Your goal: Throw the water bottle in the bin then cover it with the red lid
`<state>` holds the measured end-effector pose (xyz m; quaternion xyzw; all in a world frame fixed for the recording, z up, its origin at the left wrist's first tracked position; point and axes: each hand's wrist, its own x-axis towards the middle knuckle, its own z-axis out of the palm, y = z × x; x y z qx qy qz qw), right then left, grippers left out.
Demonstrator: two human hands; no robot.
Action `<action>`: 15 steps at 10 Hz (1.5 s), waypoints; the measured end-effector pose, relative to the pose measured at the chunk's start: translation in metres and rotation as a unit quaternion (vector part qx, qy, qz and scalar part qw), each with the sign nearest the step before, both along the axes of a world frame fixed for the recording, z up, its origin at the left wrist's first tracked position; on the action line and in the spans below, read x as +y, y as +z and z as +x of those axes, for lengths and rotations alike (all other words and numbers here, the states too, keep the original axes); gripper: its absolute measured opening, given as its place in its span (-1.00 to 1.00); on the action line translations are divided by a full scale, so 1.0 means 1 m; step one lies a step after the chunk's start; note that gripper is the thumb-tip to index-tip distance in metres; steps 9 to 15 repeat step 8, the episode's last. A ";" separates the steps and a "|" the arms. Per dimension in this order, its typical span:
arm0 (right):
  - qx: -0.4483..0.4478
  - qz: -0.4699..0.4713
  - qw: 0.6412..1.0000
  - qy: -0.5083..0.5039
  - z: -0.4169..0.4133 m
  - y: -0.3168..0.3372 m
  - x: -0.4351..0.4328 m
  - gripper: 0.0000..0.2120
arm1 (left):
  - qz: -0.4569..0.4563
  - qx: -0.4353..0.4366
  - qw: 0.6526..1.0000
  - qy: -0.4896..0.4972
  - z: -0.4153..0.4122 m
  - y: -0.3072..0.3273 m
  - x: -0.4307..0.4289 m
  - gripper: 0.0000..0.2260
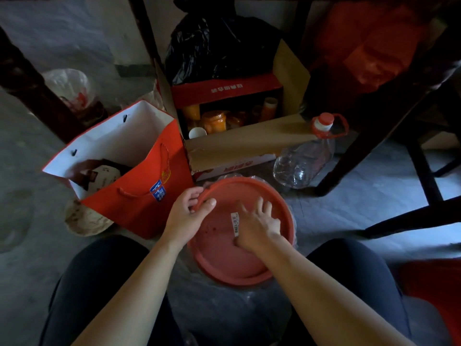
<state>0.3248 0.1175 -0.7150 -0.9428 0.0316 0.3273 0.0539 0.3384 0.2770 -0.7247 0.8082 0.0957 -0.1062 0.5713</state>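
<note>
The round red lid (224, 255) lies on top of the bin (224, 310), whose plastic-lined body shows below it between my knees. My left hand (188, 216) grips the lid's far left rim, thumb on top and fingers curled under the edge. My right hand (257, 224) rests flat on the lid's middle with fingers spread, next to a small white sticker. The inside of the bin is hidden by the lid. A large clear plastic bottle (304, 158) with a red cap and handle lies on the floor beyond the lid to the right.
A red paper bag (139, 196) stands open to the left. Behind the lid is an open cardboard box (239, 143) with jars and a black plastic bag (219, 46) above it. Dark table legs (369, 136) cross at right, and a small lined bin (72, 88) stands far left.
</note>
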 end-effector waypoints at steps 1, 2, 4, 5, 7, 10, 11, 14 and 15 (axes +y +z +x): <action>0.027 -0.013 0.999 0.022 0.011 -0.001 0.011 -0.05 | -0.001 -0.001 1.000 -0.004 0.003 -0.003 0.000 -0.55; 0.065 -0.016 0.997 0.037 0.009 -0.016 0.016 0.01 | -0.008 0.004 1.000 -0.005 0.004 -0.008 0.002 -0.56; 0.056 -0.020 0.997 0.057 0.002 -0.033 0.012 0.12 | -0.027 0.014 1.000 -0.004 0.008 -0.017 -0.002 -0.43; 0.055 -0.025 0.996 0.067 0.004 -0.034 0.013 0.13 | -0.024 0.005 1.000 -0.013 0.009 -0.019 -0.003 -0.40; 0.075 -0.017 0.996 0.046 -0.001 -0.029 0.014 0.12 | 0.026 0.002 0.999 -0.041 0.005 -0.015 -0.001 -0.45; 0.091 -0.015 0.995 0.025 -0.004 0.007 0.011 0.05 | 0.064 0.021 0.997 -0.047 -0.007 0.020 0.001 -0.55; 0.091 -0.015 0.995 0.025 -0.004 0.007 0.011 0.05 | 0.064 0.021 0.997 -0.047 -0.007 0.020 0.001 -0.55; 0.091 -0.015 0.995 0.025 -0.004 0.007 0.011 0.05 | 0.064 0.021 0.997 -0.047 -0.007 0.020 0.001 -0.55; 0.091 -0.015 0.995 0.025 -0.004 0.007 0.011 0.05 | 0.064 0.021 0.997 -0.047 -0.007 0.020 0.001 -0.55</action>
